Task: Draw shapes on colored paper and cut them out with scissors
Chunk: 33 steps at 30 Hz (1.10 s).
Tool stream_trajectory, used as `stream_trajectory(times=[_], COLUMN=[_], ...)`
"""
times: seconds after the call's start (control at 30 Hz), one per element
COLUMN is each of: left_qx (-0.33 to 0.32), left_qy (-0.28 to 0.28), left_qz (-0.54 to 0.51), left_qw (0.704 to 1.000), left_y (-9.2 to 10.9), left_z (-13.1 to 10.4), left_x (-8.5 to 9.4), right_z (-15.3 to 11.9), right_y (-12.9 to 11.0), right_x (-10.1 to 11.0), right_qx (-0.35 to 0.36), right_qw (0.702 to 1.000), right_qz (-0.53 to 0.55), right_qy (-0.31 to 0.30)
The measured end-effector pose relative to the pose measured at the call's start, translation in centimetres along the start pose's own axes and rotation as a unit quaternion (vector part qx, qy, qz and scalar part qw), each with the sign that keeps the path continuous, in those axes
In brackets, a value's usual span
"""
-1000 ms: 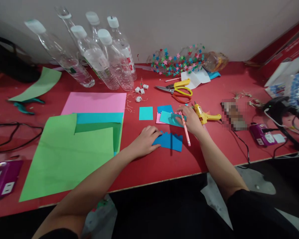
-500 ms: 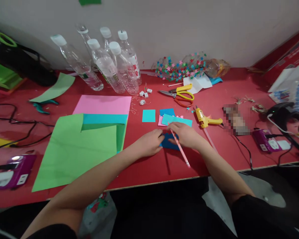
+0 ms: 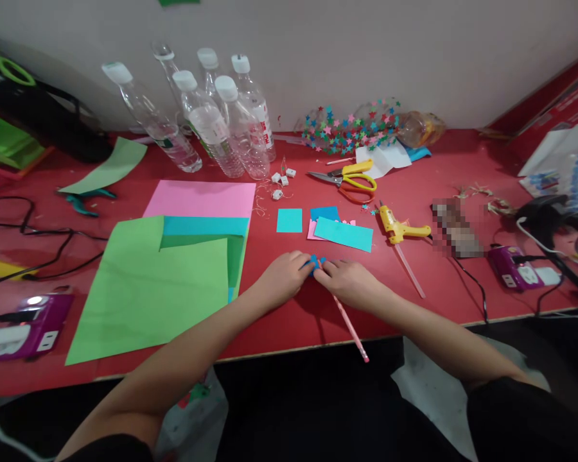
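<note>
Just in front of the stacked paper pieces, my left hand (image 3: 285, 277) pinches the left side of a small dark blue paper piece (image 3: 314, 260). On its right side the fingers of my right hand (image 3: 354, 282) are closed on the same paper. Only curled or scalloped bits of the blue paper show between the fingertips. A pink pencil (image 3: 350, 328) slants out from beneath my right hand, its eraser end towards me past the table edge. Its other end lies at the blue paper between my fingers, mostly hidden.
Cut paper pieces lie beyond my hands: a turquoise square (image 3: 289, 220) and a turquoise strip (image 3: 344, 234). A yellow glue gun (image 3: 399, 226), scissors (image 3: 347, 181) and bottles (image 3: 212, 122) stand or lie farther back. Green sheets (image 3: 158, 295) cover the left side.
The pencil has gone from resting in my right hand over the paper to lying lower, under the hand. Both hands have closed in on the blue paper, which has gone from flat to curled.
</note>
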<state>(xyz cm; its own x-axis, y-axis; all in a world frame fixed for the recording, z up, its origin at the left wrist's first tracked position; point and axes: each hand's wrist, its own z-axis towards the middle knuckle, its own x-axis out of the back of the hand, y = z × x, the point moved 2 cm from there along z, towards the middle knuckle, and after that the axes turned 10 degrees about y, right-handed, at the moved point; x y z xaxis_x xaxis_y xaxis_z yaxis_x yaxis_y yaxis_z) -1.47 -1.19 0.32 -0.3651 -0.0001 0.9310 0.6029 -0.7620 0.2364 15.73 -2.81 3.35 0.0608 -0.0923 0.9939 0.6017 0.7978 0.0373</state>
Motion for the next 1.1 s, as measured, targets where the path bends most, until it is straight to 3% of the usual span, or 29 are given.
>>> stream_trajectory(times=[0.17, 0.3, 0.37, 0.53, 0.63, 0.73, 0.83, 0.97, 1.1], left_qx=[-0.003, 0.097, 0.136, 0.121, 0.142, 0.15, 0.147, 0.148, 0.203], left_qy=[0.051, 0.116, 0.098, 0.002, -0.012, -0.012, -0.014, -0.021, 0.017], left_qz=[0.009, 0.036, 0.054, 0.058, 0.055, 0.036, 0.03, -0.005, -0.087], left_qw=[0.999, 0.988, 0.984, 0.991, 0.988, 0.988, 0.989, 0.989, 0.975], left_y=[0.0, -2.4, -4.2, -7.1, -7.5, -7.2, -6.5, -5.3, -5.4], left_z=[-1.2, -1.8, -1.5, 0.5, 1.5, 1.8, 1.1, -1.0, -3.1], left_x=[1.9, 3.2, 2.9, 0.5, -0.6, -0.6, 0.5, 2.8, 4.4], right_z=[-0.4, -0.2, 0.4, 3.9, 7.2, 10.1, 11.9, 12.8, 12.1], right_y=[0.7, 4.0, 6.3, 11.3, 13.1, 14.3, 15.1, 15.6, 15.2], right_x=[1.0, 2.2, 2.7, 2.7, 1.2, -0.6, -2.5, -4.6, -4.8], right_qx=[-0.007, -0.099, -0.155, -0.248, -0.25, -0.242, -0.241, -0.25, -0.236], right_qw=[0.989, 0.968, 0.949, 0.876, 0.889, 0.898, 0.906, 0.926, 0.929], right_qz=[0.044, 0.066, 0.101, 0.153, 0.128, 0.092, 0.065, 0.072, 0.135], right_qy=[0.138, 0.219, 0.257, 0.384, 0.362, 0.354, 0.342, 0.275, 0.25])
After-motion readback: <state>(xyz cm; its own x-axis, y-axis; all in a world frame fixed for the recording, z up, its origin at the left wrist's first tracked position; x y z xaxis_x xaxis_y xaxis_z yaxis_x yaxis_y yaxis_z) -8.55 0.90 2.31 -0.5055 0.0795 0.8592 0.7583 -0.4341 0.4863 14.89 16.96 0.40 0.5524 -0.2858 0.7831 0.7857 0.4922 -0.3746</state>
